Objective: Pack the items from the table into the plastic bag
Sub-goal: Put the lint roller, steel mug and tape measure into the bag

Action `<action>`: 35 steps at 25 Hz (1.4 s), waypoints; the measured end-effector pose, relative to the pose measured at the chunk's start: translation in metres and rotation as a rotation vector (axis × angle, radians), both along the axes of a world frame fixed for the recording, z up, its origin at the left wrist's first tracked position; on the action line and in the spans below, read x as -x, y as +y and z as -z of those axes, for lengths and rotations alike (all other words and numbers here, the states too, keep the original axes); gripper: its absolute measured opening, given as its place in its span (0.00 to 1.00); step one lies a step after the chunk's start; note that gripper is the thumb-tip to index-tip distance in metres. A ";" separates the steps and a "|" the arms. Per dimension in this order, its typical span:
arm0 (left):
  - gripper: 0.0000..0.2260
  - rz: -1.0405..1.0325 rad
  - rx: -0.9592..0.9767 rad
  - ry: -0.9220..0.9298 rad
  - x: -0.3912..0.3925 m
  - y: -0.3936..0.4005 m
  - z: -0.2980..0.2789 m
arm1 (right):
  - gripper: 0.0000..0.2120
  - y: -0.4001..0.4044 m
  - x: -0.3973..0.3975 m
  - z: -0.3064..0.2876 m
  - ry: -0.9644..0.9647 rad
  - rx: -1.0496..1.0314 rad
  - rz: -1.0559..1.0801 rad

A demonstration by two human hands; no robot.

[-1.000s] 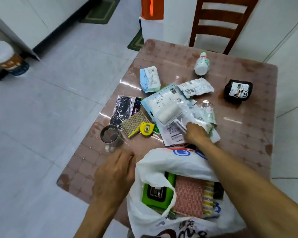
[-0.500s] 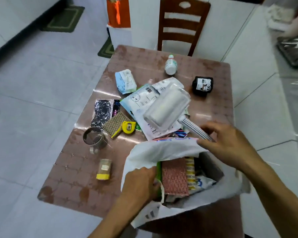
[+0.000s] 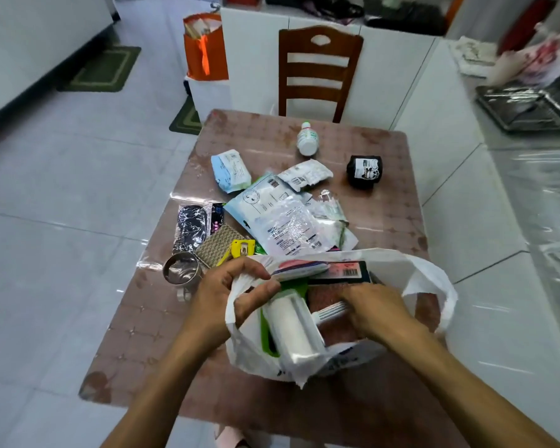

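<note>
White lint roller (image 3: 293, 331) sits in the plastic bag (image 3: 424, 276); my left hand (image 3: 220, 295) grips its rim, my right hand (image 3: 374, 310) clasps the handle. Toward twelve o'clock, I judge about ten items (image 3: 282, 221) remain.

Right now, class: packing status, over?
Left hand grips plastic bag rim. Right hand holds lint roller handle, roller inside the bag. Nothing blocking.

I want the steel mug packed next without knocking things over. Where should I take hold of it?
Take the steel mug by its handle, which sticks out toward you on the near side at the table edge. Come from the near left: the patterned pouch crowds its far right side. The left hand, gripping the plastic bag, is closest.
</note>
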State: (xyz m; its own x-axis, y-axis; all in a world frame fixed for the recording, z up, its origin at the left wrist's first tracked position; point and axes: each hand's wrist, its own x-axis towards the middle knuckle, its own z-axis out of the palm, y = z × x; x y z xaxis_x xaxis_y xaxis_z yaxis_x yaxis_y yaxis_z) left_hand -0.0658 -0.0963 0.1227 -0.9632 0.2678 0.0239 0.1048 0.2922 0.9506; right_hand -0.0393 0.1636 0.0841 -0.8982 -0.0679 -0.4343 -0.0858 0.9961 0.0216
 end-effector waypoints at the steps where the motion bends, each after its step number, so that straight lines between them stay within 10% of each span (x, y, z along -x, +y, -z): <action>1: 0.14 0.010 -0.021 0.003 -0.002 -0.006 0.000 | 0.18 0.002 0.003 0.009 0.007 -0.041 0.023; 12: 0.10 -0.056 0.129 0.065 0.020 0.005 -0.013 | 0.16 -0.013 0.019 -0.011 0.020 0.045 -0.069; 15: 0.07 0.046 0.172 -0.042 0.038 -0.002 -0.026 | 0.11 -0.012 0.040 -0.062 0.085 0.387 -0.084; 19: 0.18 -0.016 -0.180 -0.411 0.024 -0.001 -0.044 | 0.06 0.006 0.133 -0.040 0.338 0.625 0.190; 26: 0.35 0.026 -0.967 -0.793 0.021 0.034 -0.043 | 0.34 0.015 0.196 0.119 -0.060 0.273 0.458; 35: 0.34 -0.013 -0.912 -0.739 0.019 0.042 -0.049 | 0.08 0.012 0.195 0.136 0.061 0.445 0.574</action>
State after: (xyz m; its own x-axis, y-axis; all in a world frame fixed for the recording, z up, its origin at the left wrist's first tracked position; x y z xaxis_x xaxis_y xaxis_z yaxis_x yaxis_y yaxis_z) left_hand -0.0849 -0.0543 0.1720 -0.8257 0.4310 -0.3640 -0.5583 -0.5317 0.6369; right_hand -0.2343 0.1761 -0.0514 -0.8673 0.2624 -0.4229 0.4409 0.7992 -0.4084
